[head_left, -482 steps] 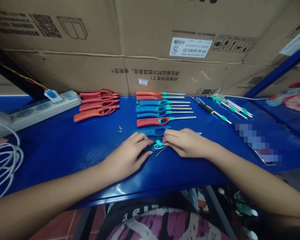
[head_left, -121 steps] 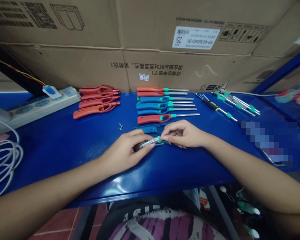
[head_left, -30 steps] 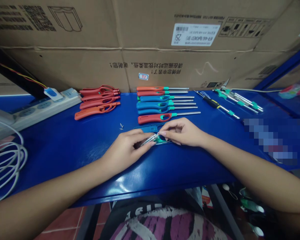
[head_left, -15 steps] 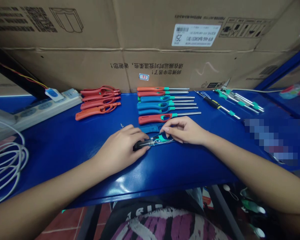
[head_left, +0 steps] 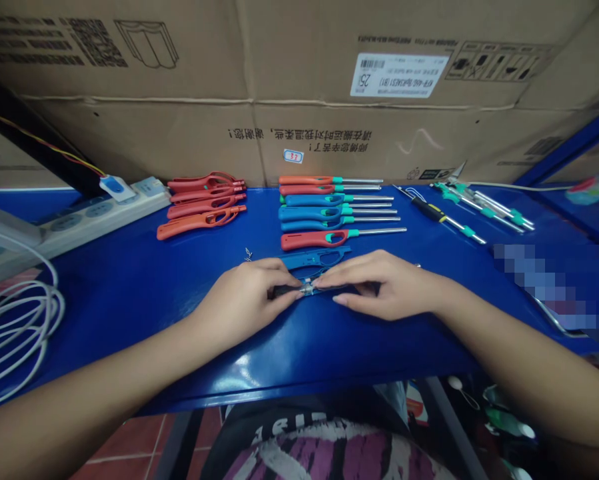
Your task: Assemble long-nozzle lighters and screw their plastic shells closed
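Note:
A partly assembled gas lighter (head_left: 306, 289) lies on the blue table in front of me, its inner parts exposed in a half shell. My left hand (head_left: 256, 290) is closed around its left end, thumb in front and fingers behind, with a dark piece showing between them. Over its right part is my right hand (head_left: 384, 287), fingertips pressed on the parts near the middle and thumb along the front side. The right hand covers most of that half. Just behind both hands lies a loose blue half shell (head_left: 319, 258) with a trigger opening.
Finished lighters (head_left: 312, 213) with metal tubes lie stacked behind. Red and orange shells (head_left: 202, 223) are at back left, beside a power strip (head_left: 79, 217) and coiled white cable (head_left: 22, 320). A screwdriver (head_left: 432, 210), metal tubes (head_left: 489, 205) and small screws (head_left: 248, 255) lie around. Cardboard (head_left: 179, 133) stands behind.
My right hand has shifted from pinching at the parts near the blue shell to lying over the lighter, its fingers pressed near the middle. My left hand keeps its hold. The view has shifted slightly.

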Demonstrator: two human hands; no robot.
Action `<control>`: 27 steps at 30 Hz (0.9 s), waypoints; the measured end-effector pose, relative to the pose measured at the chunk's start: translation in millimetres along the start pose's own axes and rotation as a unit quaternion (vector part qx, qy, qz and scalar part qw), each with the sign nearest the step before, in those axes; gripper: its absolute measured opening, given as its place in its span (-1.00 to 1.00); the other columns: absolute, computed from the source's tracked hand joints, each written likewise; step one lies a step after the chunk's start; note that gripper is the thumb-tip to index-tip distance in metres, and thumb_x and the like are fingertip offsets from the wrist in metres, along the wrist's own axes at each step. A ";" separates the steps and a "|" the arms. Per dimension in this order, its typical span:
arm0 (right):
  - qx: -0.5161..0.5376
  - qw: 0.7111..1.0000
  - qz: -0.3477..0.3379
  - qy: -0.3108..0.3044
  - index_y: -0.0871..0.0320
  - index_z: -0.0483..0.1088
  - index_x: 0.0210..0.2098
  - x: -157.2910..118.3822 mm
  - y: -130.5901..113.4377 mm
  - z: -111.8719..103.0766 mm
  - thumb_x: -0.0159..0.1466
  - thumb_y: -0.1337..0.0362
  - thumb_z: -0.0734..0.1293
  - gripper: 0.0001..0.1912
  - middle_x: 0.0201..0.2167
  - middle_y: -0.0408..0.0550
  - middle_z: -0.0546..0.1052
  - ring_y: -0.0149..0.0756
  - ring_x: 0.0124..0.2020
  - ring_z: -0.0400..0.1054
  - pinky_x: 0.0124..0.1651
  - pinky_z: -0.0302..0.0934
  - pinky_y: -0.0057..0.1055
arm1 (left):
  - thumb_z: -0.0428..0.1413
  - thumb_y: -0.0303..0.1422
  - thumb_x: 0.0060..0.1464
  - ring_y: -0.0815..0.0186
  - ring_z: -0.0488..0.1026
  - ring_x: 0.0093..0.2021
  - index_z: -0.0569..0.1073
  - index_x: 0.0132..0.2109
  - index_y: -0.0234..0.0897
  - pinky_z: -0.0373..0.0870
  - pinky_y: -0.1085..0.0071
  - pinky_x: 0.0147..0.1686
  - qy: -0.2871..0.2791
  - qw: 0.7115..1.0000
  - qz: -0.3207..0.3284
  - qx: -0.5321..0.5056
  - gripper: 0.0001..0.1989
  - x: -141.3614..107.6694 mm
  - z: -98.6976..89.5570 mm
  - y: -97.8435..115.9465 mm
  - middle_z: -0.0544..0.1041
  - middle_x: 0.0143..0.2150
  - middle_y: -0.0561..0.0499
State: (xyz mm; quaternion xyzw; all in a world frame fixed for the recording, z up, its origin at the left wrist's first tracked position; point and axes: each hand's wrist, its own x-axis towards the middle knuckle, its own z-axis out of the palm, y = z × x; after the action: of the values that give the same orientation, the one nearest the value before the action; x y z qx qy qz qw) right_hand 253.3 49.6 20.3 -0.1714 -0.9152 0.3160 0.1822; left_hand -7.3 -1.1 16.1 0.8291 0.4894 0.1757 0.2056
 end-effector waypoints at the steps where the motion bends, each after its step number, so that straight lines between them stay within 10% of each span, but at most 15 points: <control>1: -0.018 0.999 -0.012 -0.024 0.15 0.48 0.15 -1.2 -2.4 -0.1 0.37 0.26 0.33 -0.63 0.09 -0.02 0.60 -0.35 -0.15 0.56 -0.14 0.41 -0.45 | 0.22 -0.34 0.23 0.26 0.56 -0.21 0.67 -0.10 -0.12 0.41 0.39 -0.28 0.000 1.000 0.003 -0.001 -0.85 0.0 0.1 -0.2 0.62 -0.16 0.02; 5: -0.070 0.996 -0.023 -0.054 0.12 0.41 0.24 -4.2 -4.4 1.6 0.40 0.26 0.30 -0.57 0.19 -0.08 0.52 -0.27 0.19 0.45 0.18 0.35 -0.38 | 0.21 -0.33 0.24 0.27 0.56 -0.20 0.67 -0.09 -0.13 0.41 0.40 -0.27 0.003 1.000 0.008 0.002 -0.85 -0.7 0.1 -1.0 0.61 -0.15 0.03; 22: -0.144 0.983 0.010 -0.111 0.04 0.34 0.29 -5.7 -14.7 -6.0 0.42 0.23 0.27 -0.54 0.26 -0.19 0.45 -0.31 0.21 0.42 0.11 0.38 -0.41 | 0.21 -0.34 0.23 0.27 0.55 -0.22 0.66 -0.13 -0.12 0.41 0.36 -0.24 0.008 1.000 -0.014 -0.002 -0.87 -0.9 1.7 0.0 0.63 -0.16 0.07; 27: -0.174 0.984 0.017 -0.021 0.10 0.48 0.09 -4.3 -7.2 -3.9 0.42 0.26 0.26 -0.71 0.08 -0.07 0.58 -0.29 0.02 0.51 -0.06 0.37 -0.41 | 0.23 -0.32 0.20 0.34 0.51 -0.32 0.65 -0.16 -0.10 0.38 0.41 -0.33 0.012 1.000 -0.020 -0.012 -0.90 0.5 3.4 -2.6 0.62 -0.20 0.11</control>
State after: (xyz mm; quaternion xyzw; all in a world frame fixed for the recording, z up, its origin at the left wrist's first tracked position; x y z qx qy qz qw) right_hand 257.3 44.4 26.8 -0.2092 -0.9567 0.1586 0.1254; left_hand -7.3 -0.2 12.0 0.8145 0.5059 0.1878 0.2132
